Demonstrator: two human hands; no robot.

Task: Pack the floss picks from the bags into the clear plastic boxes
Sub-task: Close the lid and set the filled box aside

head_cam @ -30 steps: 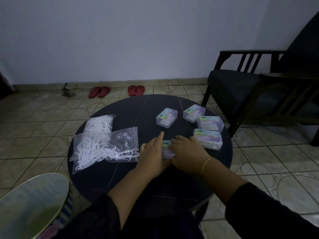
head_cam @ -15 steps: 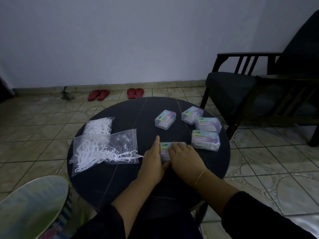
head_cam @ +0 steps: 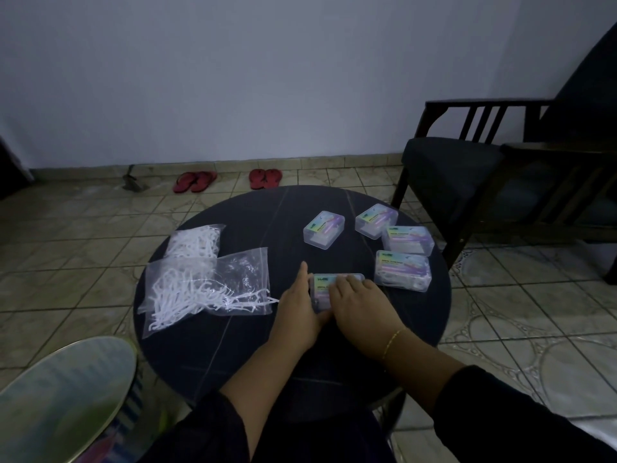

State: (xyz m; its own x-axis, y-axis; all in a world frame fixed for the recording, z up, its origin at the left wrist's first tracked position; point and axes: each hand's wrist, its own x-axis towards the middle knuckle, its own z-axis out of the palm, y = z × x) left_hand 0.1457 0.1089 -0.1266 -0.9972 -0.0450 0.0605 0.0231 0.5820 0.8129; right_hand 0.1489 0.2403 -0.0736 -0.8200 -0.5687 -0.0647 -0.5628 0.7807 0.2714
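A clear plastic box (head_cam: 322, 286) with a colourful label lies near the middle of the round dark table (head_cam: 253, 222). My left hand (head_cam: 298, 307) lies against its left side with fingers straight. My right hand (head_cam: 359, 304) rests flat on its lid and right side, hiding most of it. Several more labelled boxes stand at the back right, one of them (head_cam: 402, 270) just right of my right hand. Two clear bags hold white floss picks: a larger one (head_cam: 203, 289) at the left, with picks spilling from its mouth, and a smaller one (head_cam: 197, 242) behind it.
A dark wooden armchair (head_cam: 484, 182) stands close to the table's right side. Two pairs of red sandals (head_cam: 230, 180) lie on the tiled floor by the wall. A pale rounded object (head_cam: 60, 396) fills the lower left corner.
Both hands stay on the same box. The view has shifted slightly; the box shows a little more between the hands than a second ago.
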